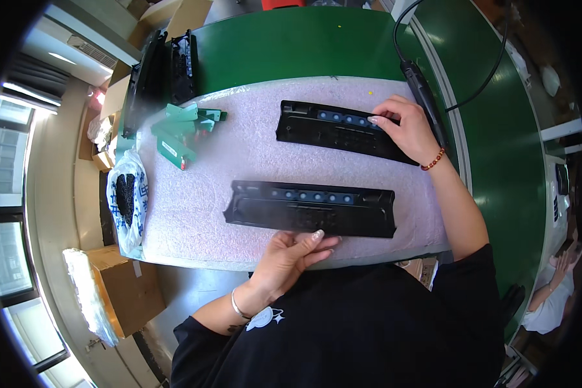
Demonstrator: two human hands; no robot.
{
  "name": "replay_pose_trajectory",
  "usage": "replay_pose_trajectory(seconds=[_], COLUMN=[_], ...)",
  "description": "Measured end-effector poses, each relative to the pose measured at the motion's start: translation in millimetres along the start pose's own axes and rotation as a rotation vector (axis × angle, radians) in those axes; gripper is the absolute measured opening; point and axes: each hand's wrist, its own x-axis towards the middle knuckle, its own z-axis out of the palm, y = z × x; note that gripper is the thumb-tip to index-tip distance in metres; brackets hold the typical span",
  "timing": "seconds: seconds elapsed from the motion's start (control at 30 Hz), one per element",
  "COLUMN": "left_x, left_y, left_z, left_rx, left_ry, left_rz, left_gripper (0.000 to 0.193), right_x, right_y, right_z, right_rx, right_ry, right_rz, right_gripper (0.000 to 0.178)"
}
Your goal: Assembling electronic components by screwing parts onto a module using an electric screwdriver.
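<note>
Left hand [297, 252] grips the near black plastic panel [249, 210] at six o'clock by its lower edge, presumably so its near blue strip [317, 196] faces up at me. My right hand [404, 126] touches the far black plastic panel [301, 129], one o'clock; whether its fingers pinch the far blue strip [335, 118], I can't tell. Pinkish foam mat [187, 236] likely prevents scratches; the corded electric screwdriver [420, 87] sits handy at two.

black near panel [265, 210], black far panel [304, 130], blue strip [310, 196], mottled pale-pink mat [194, 226], green table [284, 48]
</note>
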Motion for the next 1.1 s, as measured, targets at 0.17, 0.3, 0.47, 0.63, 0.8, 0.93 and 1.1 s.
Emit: replay_pose_trajectory(seconds=[0.17, 0.3, 0.47, 0.63, 0.8, 0.93, 1.1], left_x=[-8.1, -10.0, 13.3, 5.0, 0.0, 29.4, 70.1], left_y=[13.8, 58.9, 44.3, 48.6, 139.7, 259.4, 370.3], left_z=[8.1, 22.3, 0.7, 1.2, 0.5, -48.9, -144.1], left_rx=[0.390, 2.210, 2.114, 1.933, 1.920, 1.709, 1.621], left_ry=[-0.403, -0.052, -0.051, -0.150, 0.082, 0.507, 1.039], left_rz=[-0.330, 1.056, 1.023, 1.055, 1.372, 1.383, 1.134], left_gripper=[0.043, 0.057, 0.065, 0.065, 0.040, 0.022, 0.040], right_x=[5.6, 9.4, -5.1, 54.2, 173.5, 250.7, 273.1], right_y=[-16.2, -29.7, -57.4, -73.9, -91.5, -112.3, -130.9], right_z=[16.5, 27.1, 39.4, 31.6, 103.2, 199.3, 237.4], right_rx=[0.023, 0.055, 0.005, 0.090, 0.102, -0.004, -0.319], right_ry=[-0.083, -0.075, -0.224, -0.577, -0.485, -0.390, -0.192], right_rz=[-0.132, -0.133, -0.218, -0.227, -0.210, -0.096, 0.030], right_gripper=[0.009, 0.009, 0.011, 0.013, 0.019, 0.029, 0.026])
